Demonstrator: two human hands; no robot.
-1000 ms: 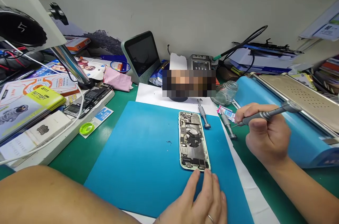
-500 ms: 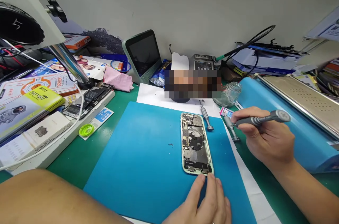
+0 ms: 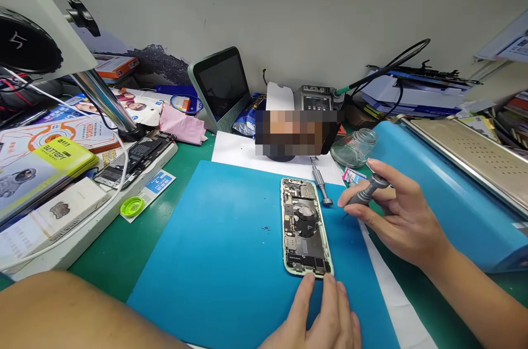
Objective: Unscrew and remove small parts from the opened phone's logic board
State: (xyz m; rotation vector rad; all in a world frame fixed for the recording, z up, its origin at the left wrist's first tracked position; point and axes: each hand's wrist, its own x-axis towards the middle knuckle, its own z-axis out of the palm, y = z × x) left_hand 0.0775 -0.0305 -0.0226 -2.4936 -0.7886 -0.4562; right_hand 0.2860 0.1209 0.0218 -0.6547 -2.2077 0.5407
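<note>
A phone (image 3: 305, 228) with its back off and its inner parts bare lies on the blue mat (image 3: 214, 250). At its bottom edge rest the fingertips of my left hand (image 3: 317, 316), stretched out and apart. To the right of the phone, my right hand (image 3: 396, 217) grips a grey precision screwdriver (image 3: 367, 189) between thumb and fingers. Its thin tip points down and left, clear of the phone, just over the mat. Another grey screwdriver (image 3: 320, 184) lies by the phone's upper right corner. Small dark bits (image 3: 266, 228) lie left of the phone.
Behind the mat stand a glass jar (image 3: 355, 147) and a tablet-like screen (image 3: 225, 82). A blue machine (image 3: 412, 184) flanks the right. On the left are boxes (image 3: 78, 206), another opened phone (image 3: 140, 156), a green ring-shaped lid (image 3: 132, 206) and a metal post (image 3: 109, 104).
My right hand has moved left towards the phone and turned the screwdriver tip-down. The screwdriver that lay on the right is no longer visible. My left hand stays at the phone's bottom edge.
</note>
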